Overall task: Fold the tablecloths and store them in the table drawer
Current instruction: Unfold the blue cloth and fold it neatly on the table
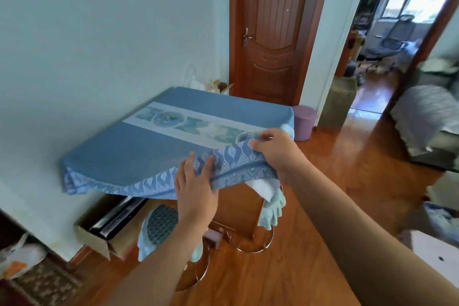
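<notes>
Both hands grasp the tablecloth (154,146) hem: left hand (196,185) underneath, right hand (272,148) pinching. A lopsided pull could slide it off the table (238,208).

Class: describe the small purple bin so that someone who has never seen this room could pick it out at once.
Find the brown wooden door in the far wall. On the floor just right of its foot, past the far corner of the blue tablecloth, stands the purple bin. It is the only lilac, round thing there.
</notes>
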### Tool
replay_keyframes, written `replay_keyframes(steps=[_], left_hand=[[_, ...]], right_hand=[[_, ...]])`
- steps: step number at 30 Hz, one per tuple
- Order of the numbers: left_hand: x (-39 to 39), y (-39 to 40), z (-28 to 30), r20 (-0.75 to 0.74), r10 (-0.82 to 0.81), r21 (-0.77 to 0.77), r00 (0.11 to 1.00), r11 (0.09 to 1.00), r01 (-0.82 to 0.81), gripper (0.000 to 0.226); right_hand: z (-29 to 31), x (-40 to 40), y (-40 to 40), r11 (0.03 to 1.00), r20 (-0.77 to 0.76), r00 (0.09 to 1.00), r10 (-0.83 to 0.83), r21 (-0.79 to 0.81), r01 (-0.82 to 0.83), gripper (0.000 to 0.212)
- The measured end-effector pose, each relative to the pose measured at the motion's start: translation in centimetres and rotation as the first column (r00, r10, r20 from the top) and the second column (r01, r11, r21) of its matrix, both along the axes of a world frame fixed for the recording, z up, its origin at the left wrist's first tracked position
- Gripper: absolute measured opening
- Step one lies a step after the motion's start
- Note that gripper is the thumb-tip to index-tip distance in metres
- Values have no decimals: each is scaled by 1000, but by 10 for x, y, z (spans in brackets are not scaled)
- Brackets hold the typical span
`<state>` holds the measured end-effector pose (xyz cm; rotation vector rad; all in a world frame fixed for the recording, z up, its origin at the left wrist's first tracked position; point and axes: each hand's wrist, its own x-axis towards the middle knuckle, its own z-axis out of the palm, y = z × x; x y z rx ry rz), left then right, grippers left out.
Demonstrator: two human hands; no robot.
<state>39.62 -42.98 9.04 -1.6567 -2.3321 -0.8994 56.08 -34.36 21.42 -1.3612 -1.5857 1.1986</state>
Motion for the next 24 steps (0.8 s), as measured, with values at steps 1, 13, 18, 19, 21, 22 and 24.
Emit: replay_keyframes(steps=[1,13,18,19,21,22,24], left_hand=[[-13,5,12,-36,-19,46,999,999,20,55],[-106,66,130,-221,-429,76,876,888,454,7],[-156,68,80,-85,-333,149,939,928,343,36],[-174,65,60,-51,-256,121,965,958,260,46],[-216,59,18,0,-96,85,995,992,96,50],[-238,56,1,19,-13,58,1000,998,12,48],[-278,58,-16,35,141,-54,989,989,-139,42]], right_hand=[[9,0,7,999,33,999,-25,35,24,14],[26,-99,-6,811,842,511,-173,416,-411,60],[33,-107,6,801,690,627,-361,574,-171,10],[36,-108,7,787,673,635,-379,596,-161,8],[42,-109,8,760,631,650,-424,638,-124,11],[45,-109,9,746,599,665,-445,659,-94,15],[50,-109,14,708,515,702,-492,706,-22,23]])
